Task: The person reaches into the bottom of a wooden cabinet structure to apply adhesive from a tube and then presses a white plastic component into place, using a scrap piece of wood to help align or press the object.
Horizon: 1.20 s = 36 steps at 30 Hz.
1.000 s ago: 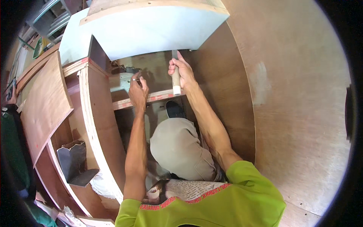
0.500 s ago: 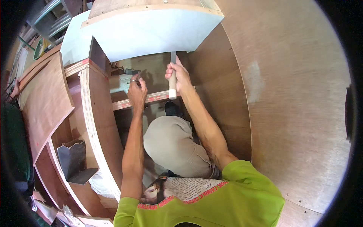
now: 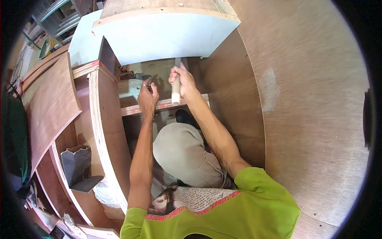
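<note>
Inside the wooden cabinet, the tool is gripped firmly in the right hand, near the white panel's lower edge. By a dark piece, the left hand curls; I can't tell whether it pinches anything.

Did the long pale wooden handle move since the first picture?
Yes, leftward: the handle, in the person's right hand, now sits farther from the lower right corner of the smooth pale-blue panel.
</note>
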{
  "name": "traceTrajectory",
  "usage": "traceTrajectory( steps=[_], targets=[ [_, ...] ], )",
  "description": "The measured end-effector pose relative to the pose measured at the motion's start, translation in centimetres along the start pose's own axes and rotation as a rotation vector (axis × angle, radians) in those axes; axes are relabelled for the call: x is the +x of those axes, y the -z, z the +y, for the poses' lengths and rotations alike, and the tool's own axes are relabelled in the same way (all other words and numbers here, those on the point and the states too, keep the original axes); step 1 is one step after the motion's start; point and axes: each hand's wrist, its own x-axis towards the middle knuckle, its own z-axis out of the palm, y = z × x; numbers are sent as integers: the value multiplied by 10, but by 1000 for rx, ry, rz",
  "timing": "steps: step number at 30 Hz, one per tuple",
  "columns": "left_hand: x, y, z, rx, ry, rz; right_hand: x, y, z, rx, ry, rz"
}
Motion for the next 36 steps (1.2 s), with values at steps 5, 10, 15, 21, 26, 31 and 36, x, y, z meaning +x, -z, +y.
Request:
traceTrajectory(
  steps=[5,10,15,21,26,31,36],
  targets=[
    [-2,-2,-4,-4,14,-22,8,-3,11,-84,28,-26],
    [-1,0,3,15,34,-50,3,-16,17,-90,46,51],
    [-4,-5,-8,1,18,-36,14,-7,32,-144,85,-40],
    [2,-10,-6,-28,4,-25,25,-25,28,-162,31,15],
    [16,-15,-10,-308,166,-107,0,18,34,-443,128,46],
    [35,-53,56,-1408,308,-305,-27,86,25,-592,217,260],
    [38,-71,79,-1798,335,-300,-25,86,31,-914,479,242]
  ],
)
